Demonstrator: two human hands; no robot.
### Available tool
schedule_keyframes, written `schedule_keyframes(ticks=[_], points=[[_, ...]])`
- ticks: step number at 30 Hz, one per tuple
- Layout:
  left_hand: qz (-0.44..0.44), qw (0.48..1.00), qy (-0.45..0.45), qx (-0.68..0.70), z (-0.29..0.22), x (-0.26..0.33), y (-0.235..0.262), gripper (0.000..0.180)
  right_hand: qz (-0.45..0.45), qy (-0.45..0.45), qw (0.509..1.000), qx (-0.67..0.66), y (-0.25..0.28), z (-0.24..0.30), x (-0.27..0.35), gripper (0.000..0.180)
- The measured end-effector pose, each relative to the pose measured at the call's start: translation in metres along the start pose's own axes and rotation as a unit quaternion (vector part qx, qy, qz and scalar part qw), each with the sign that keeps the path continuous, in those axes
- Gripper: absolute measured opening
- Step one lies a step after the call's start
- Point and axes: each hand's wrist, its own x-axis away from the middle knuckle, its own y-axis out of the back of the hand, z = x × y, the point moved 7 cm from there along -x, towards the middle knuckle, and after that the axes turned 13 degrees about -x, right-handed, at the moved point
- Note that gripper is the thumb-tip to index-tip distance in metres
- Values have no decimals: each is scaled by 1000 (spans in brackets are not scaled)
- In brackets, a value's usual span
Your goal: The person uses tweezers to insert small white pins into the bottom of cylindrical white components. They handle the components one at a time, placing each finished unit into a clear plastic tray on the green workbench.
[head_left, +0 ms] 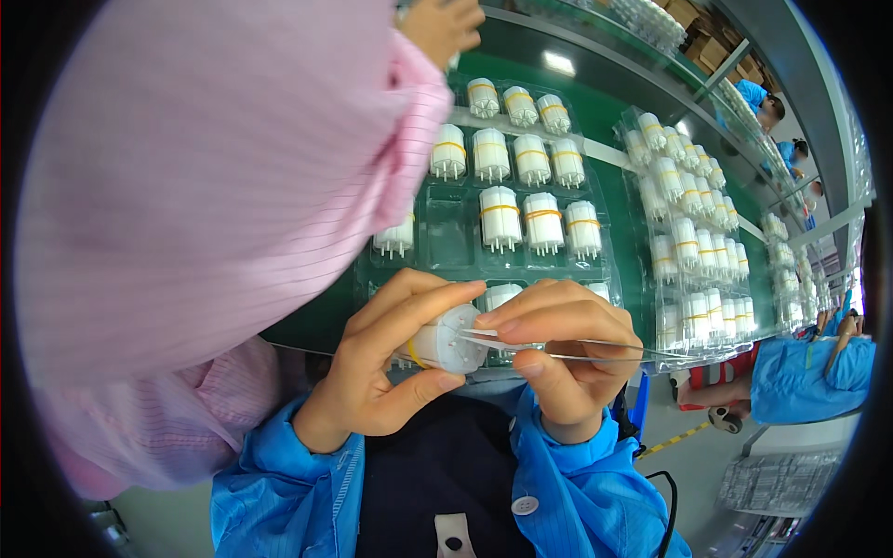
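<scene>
The left hand [372,358] has its fingers closed around a white cylindrical part [445,346] with a yellow band, just below the middle of the view, index finger along the top and thumb beneath. The right hand [572,349], at its 3 o'clock, pinches slim tweezers [491,342] between thumb and fingers; their tips point to 9 o'clock at the part's end face, though contact is hard to tell. At 12 o'clock a clear tray [445,228] of banded parts lies on the green table [605,116], with more banded parts [687,242] at 2 o'clock. A pink sleeve [242,177] fills 10 o'clock, and a person in blue [809,381] is at 4. Both blue-sleeved forearms rise from 6 o'clock, wrists bent inward, palms facing each other.
</scene>
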Motion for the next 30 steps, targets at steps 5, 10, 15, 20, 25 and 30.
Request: schedule_keyframes(ticks=[5,10,15,20,25,30], points=[[12,1000,5,17,-2,0,-6,56,-38,-18,998,-50,7,-2,9,19],[19,1000,2,10,-6,-1,-10,56,-17,-7,999,-27,9,2,9,19],[25,1000,5,-1,-9,-2,-10,56,-26,-7,999,-19,9,5,11,18],[24,1000,4,4,-8,-1,-11,56,-50,-10,998,-21,12,3,16,15],[17,1000,-2,-12,-6,1,-10,55,-90,-38,995,-34,12,-3,19,13],[-1,1000,7,-17,-5,3,-9,54,-80,-62,995,-19,9,-5,15,11]])
